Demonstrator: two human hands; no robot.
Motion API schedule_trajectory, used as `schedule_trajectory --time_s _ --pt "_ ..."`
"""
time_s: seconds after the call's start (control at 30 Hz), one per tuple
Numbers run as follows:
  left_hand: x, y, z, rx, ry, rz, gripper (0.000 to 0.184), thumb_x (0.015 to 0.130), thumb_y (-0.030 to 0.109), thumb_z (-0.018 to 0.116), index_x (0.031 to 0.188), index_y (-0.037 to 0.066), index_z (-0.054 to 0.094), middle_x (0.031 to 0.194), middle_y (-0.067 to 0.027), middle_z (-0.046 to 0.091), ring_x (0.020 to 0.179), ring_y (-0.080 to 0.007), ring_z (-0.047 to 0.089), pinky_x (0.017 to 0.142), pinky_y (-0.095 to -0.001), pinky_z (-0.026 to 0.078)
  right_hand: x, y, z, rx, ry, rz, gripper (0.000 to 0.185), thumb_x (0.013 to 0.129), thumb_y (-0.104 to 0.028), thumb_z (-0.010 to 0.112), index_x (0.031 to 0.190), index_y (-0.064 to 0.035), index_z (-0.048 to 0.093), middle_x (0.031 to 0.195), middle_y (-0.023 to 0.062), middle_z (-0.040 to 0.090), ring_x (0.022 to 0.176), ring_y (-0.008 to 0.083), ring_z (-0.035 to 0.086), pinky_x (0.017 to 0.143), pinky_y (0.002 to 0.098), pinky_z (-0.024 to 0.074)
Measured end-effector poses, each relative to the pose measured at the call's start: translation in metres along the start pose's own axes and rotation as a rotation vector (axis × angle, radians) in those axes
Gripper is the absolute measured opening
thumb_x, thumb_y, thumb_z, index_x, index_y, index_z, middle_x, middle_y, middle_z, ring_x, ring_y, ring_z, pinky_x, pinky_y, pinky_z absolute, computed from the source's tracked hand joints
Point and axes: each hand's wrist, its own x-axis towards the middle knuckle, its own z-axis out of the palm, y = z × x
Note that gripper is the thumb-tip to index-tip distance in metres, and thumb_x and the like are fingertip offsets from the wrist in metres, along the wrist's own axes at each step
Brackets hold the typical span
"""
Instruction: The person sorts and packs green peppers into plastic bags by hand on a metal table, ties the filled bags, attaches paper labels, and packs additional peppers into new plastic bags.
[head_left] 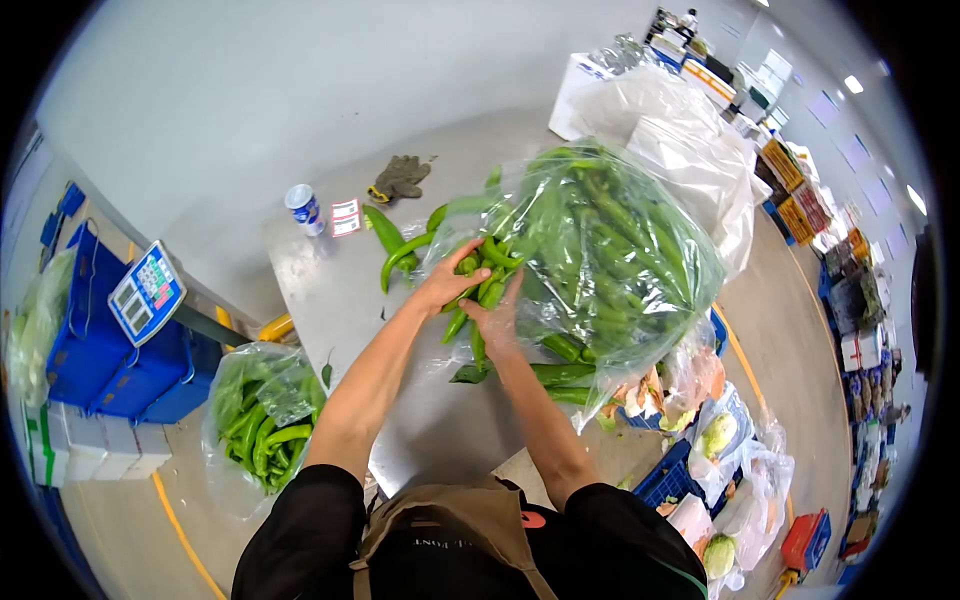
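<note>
My two hands meet over the middle of the steel table (335, 285), with a small bunch of green peppers (490, 292) gathered between them. My left hand (447, 284) comes in from the left, its fingers curled round the bunch and the thumb laid across it. My right hand (494, 325) is on the near right side of the same bunch, thumb and fingers spread about it, so both sets of fingers are grasping peppers (how firmly I press, I cannot tell).

Just to the right sits a big clear plastic bag (640, 250), bulging with more of the same peppers, its film right beside my right fingers. A few loose peppers (392, 243) lie to the far left of my left hand. Beyond them rests a grey glove (402, 178), and left of it a printed label (346, 217) and a blue and white can (305, 210).

Off the table to the left, a second bag of peppers (268, 435) stands low, near the blue scale display (148, 293). On the near right, below the table's edge, wrapped vegetables (718, 437) lie about a blue crate (665, 480). A large white sack (690, 150) stands at the far right.
</note>
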Motion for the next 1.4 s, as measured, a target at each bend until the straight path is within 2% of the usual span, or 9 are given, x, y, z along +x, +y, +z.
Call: schedule_trajectory --time_s 0.07,0.1,0.33,0.53,0.73,0.9,1.07,1.23,1.4 --pt "-0.013 -0.002 -0.017 0.074 -0.005 0.018 0.069 0.081 0.019 0.072 0.14 0.016 0.037 0.137 -0.0103 0.042 0.121 -0.0198 0.044 0.101 -0.0312 0.039 -0.015 -0.012 0.025 -0.147 0.022 0.052 0.109 0.065 0.003 0.072 0.145 -0.0055 0.0 0.136 0.0183 0.035 0.124 0.0285 0.04 0.1 0.0372 0.0369" --pt "-0.017 -0.006 -0.024 0.0 -0.015 0.011 0.068 0.082 0.017 0.071 0.14 0.013 0.036 0.138 -0.0099 0.041 0.124 -0.0189 0.041 0.102 -0.0314 0.038 -0.013 0.007 0.035 -0.008 0.01 -0.058 0.106 0.065 0.003 0.071 0.145 -0.0044 0.002 0.139 0.0201 0.031 0.126 0.0313 0.037 0.101 0.037 0.0356" --pt "-0.094 0.011 -0.045 0.057 0.114 -0.031 0.071 0.082 0.017 0.07 0.142 0.009 0.032 0.14 -0.0088 0.04 0.125 -0.0188 0.04 0.103 -0.032 0.036 -0.065 -0.007 0.079 -0.035 -0.013 -0.051 0.103 0.066 0.0 0.073 0.145 -0.0029 0.006 0.141 0.0201 0.026 0.129 0.031 0.033 0.104 0.0363 0.0324" --pt "-0.169 -0.001 -0.035 0.06 0.24 0.218 0.069 0.083 0.021 0.069 0.141 0.01 0.033 0.135 -0.0093 0.044 0.124 -0.0202 0.041 0.103 -0.0331 0.035 -0.125 -0.037 0.086 -0.281 -0.127 -0.139 0.097 0.07 -0.004 0.073 0.145 -0.0021 0.01 0.139 0.0184 0.034 0.12 0.0269 0.045 0.1 0.0343 0.0371" --pt "-0.271 0.026 -0.015 0.185 0.559 0.287 0.068 0.081 0.025 0.07 0.138 0.011 0.037 0.145 -0.0148 0.029 0.134 -0.0244 0.028 0.108 -0.0351 0.025 -0.186 -0.068 0.105 -0.246 -0.413 -0.174 0.096 0.072 -0.006 0.073 0.143 0.0012 0.01 0.139 0.0167 0.033 0.126 0.0241 0.038 0.103 0.0338 0.033" --pt "-0.356 0.048 -0.012 0.174 0.892 0.236 0.066 0.081 0.023 0.069 0.137 0.008 0.039 0.144 -0.0146 0.031 0.136 -0.0262 0.027 0.108 -0.0345 0.025 -0.219 -0.082 0.144 -0.189 -0.762 -0.071 0.091 0.074 -0.006 0.07 0.143 0.0024 0.01 0.137 0.0172 0.036 0.123 0.0235 0.043 0.101 0.0343 0.0356" --pt "-0.424 0.02 -0.019 0.168 1.291 0.17 0.066 0.08 0.018 0.068 0.137 0.004 0.037 0.138 -0.0167 0.035 0.128 -0.0265 0.035 0.105 -0.0341 0.03 -0.258 -0.055 0.192 -0.25 -1.072 -0.069 0.087 0.073 -0.009 0.068 0.142 0.0022 0.015 0.132 0.0213 0.042 0.119 0.0286 0.047 0.099 0.0344 0.0377" --pt "-0.471 -0.005 -0.057 -0.305 1.326 0.159 0.068 0.085 0.021 0.067 0.142 0.01 0.031 0.138 -0.0119 0.04 0.123 -0.022 0.042 0.101 -0.0319 0.037 -0.295 -0.022 0.248 -0.334 -1.178 0.106 0.093 0.068 -0.01 0.068 0.143 -0.002 0.015 0.133 0.024 0.038 0.123 0.0351 0.043 0.101 0.0383 0.036" --pt "-0.468 -0.084 -0.123 -0.383 1.297 0.171 0.065 0.085 0.012 0.066 0.142 0.013 0.034 0.135 -0.0093 0.044 0.117 -0.0189 0.046 0.096 -0.0297 0.042 -0.298 0.03 0.287 -0.59 -1.072 -0.039 0.098 0.067 -0.016 0.07 0.144 -0.0071 0.01 0.134 0.0249 0.036 0.123 0.0394 0.039 0.099 0.0446 0.036"
